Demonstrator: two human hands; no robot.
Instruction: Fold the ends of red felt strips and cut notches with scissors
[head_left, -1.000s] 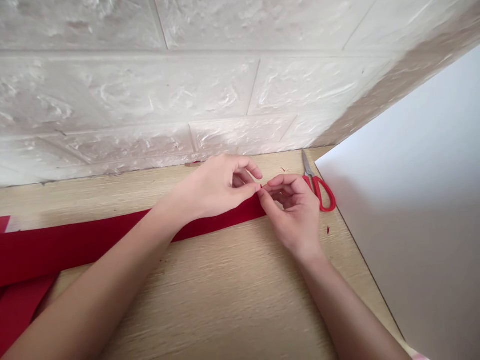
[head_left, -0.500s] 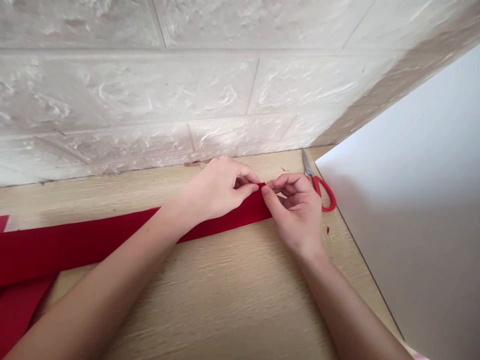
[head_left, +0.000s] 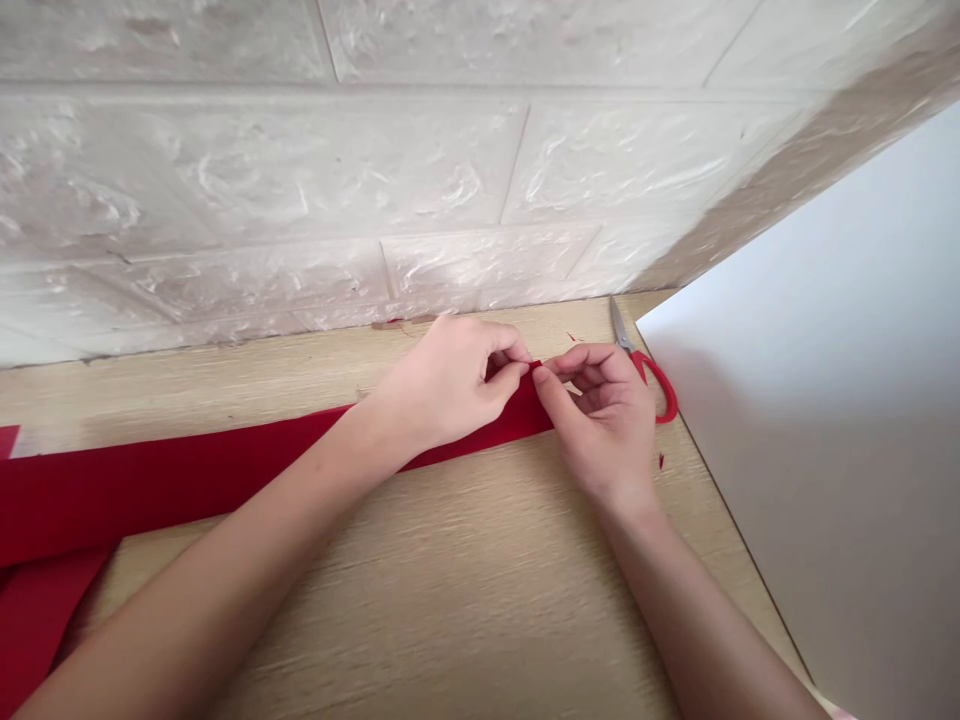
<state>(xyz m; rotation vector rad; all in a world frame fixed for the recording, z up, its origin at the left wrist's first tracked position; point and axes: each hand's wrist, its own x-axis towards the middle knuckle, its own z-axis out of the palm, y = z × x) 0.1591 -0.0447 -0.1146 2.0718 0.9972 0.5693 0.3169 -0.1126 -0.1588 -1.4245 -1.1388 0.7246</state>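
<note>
At the far left, a small red corner [head_left: 7, 440] pokes in at the edge of view on the pale wooden worktop [head_left: 450, 580], and below it a second red piece [head_left: 45, 620] lies partly under the long red strip [head_left: 187, 480]. The strip runs flat from the left edge, slanting slightly upward to the right, passing beneath the left forearm. Beyond that forearm, a small brownish item [head_left: 386, 324] with a touch of red sits against the foot of the white brick-patterned wall [head_left: 375, 180]. Near the strip's right end, the left hand [head_left: 465, 385] has its thumb and forefinger closed in a pinch on the upper edge. Just beside it, the right hand [head_left: 607, 415] pinches the same edge near the corner, thumb on top, the other fingers loosely curled. Red-handled scissors [head_left: 625, 344] lie just past the right hand, which partly hides them, blades toward the wall. A dark red scrap [head_left: 661, 461] lies nearer the person, and a plain whitish panel [head_left: 825, 400] fills the far right.
</note>
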